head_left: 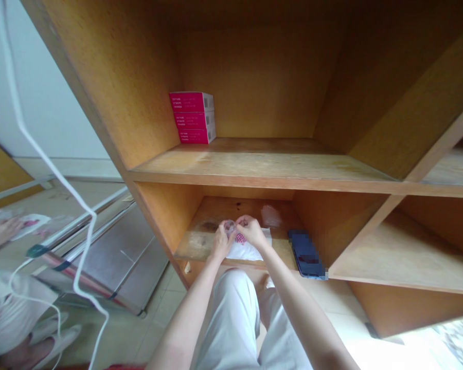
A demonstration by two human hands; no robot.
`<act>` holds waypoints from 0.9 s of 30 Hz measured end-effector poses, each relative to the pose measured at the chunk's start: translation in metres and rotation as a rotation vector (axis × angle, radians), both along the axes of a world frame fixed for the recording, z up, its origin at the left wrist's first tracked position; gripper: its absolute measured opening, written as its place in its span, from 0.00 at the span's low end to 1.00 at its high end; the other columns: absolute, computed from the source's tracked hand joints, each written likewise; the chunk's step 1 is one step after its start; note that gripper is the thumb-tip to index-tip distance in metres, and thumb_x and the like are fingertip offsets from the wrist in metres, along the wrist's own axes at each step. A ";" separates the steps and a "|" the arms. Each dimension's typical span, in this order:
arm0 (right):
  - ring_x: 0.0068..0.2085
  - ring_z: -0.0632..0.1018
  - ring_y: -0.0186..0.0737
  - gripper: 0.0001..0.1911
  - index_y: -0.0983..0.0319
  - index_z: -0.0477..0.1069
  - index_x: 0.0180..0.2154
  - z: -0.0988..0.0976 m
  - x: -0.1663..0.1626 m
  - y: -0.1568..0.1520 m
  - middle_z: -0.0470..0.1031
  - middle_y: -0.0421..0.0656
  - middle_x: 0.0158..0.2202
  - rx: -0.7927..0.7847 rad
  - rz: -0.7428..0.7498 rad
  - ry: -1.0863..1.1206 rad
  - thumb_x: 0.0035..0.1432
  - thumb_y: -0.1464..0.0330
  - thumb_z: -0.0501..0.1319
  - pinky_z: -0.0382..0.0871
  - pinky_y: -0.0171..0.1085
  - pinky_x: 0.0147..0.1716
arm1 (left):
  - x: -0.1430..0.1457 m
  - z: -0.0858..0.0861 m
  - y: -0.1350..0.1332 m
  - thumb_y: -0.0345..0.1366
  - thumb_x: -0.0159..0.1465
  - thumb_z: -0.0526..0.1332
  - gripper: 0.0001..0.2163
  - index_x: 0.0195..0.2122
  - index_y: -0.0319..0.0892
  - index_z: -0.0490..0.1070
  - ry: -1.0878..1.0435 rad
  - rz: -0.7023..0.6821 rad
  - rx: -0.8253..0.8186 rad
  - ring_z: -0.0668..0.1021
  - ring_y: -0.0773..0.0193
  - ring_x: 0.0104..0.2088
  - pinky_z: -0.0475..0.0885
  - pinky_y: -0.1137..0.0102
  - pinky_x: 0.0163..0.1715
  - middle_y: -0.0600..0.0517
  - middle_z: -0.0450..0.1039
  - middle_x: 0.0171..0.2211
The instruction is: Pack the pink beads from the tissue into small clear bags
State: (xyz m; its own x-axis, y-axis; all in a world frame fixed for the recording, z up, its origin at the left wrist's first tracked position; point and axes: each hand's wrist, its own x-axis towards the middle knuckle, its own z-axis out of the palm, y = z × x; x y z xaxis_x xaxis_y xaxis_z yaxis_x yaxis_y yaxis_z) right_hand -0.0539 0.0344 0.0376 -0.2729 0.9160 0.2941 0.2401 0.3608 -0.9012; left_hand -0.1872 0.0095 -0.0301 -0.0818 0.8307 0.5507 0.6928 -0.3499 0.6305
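while the left hand (221, 242) and right hand (251, 230) pinched a clear packet (230, 227) together, white tissue (247, 250) lay below the grip. it seemed light and soft, best held by its edge.

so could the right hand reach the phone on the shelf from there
Probably yes: the right hand sits close to the phone, with only the edge of a white sheet between them.
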 end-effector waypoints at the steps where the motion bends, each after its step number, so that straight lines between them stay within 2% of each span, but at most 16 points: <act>1: 0.22 0.69 0.30 0.07 0.65 0.67 0.28 0.002 -0.004 0.000 0.69 0.39 0.21 0.016 -0.010 -0.010 0.43 0.72 0.53 0.60 0.28 0.21 | 0.000 0.000 0.000 0.41 0.59 0.52 0.20 0.50 0.39 0.52 -0.002 0.001 -0.005 0.69 0.58 0.47 0.65 0.62 0.44 0.40 0.64 0.46; 7: 0.22 0.69 0.31 0.06 0.64 0.69 0.26 -0.001 -0.020 0.001 0.69 0.39 0.20 0.158 -0.062 -0.175 0.45 0.72 0.54 0.57 0.28 0.22 | -0.001 -0.004 0.002 0.36 0.59 0.51 0.20 0.51 0.37 0.49 0.002 0.000 -0.033 0.68 0.57 0.48 0.64 0.61 0.45 0.38 0.62 0.47; 11: 0.23 0.70 0.33 0.08 0.63 0.71 0.25 -0.004 -0.021 0.000 0.72 0.41 0.22 0.212 -0.040 -0.300 0.48 0.69 0.55 0.57 0.29 0.24 | -0.001 -0.004 0.002 0.35 0.59 0.51 0.21 0.52 0.37 0.48 -0.003 -0.007 -0.037 0.68 0.57 0.48 0.64 0.61 0.45 0.38 0.62 0.47; 17: 0.26 0.71 0.33 0.14 0.62 0.72 0.25 -0.001 -0.013 -0.011 0.72 0.42 0.23 0.278 -0.008 -0.320 0.54 0.63 0.52 0.59 0.30 0.27 | 0.000 -0.001 0.000 0.35 0.60 0.50 0.19 0.52 0.37 0.49 0.009 -0.007 -0.017 0.69 0.58 0.47 0.64 0.62 0.44 0.39 0.63 0.48; 21: 0.30 0.71 0.35 0.12 0.61 0.72 0.30 0.001 -0.007 -0.018 0.71 0.43 0.29 0.298 0.007 -0.364 0.51 0.60 0.56 0.60 0.30 0.29 | -0.001 0.000 0.001 0.36 0.59 0.51 0.18 0.50 0.38 0.53 0.073 0.031 -0.011 0.69 0.56 0.46 0.63 0.60 0.44 0.39 0.63 0.48; 24: 0.30 0.71 0.34 0.08 0.60 0.72 0.31 0.002 -0.005 -0.018 0.71 0.44 0.33 0.264 -0.019 -0.389 0.50 0.65 0.57 0.61 0.31 0.30 | -0.001 0.001 -0.001 0.36 0.59 0.51 0.18 0.50 0.39 0.53 0.057 0.042 -0.022 0.70 0.56 0.45 0.63 0.61 0.43 0.40 0.64 0.47; 27: 0.31 0.72 0.35 0.07 0.62 0.72 0.29 0.003 -0.002 -0.016 0.71 0.44 0.32 0.238 -0.028 -0.365 0.50 0.70 0.55 0.61 0.32 0.32 | -0.001 0.006 -0.005 0.37 0.57 0.55 0.21 0.51 0.40 0.53 -0.012 0.006 -0.031 0.70 0.57 0.44 0.64 0.61 0.42 0.42 0.66 0.45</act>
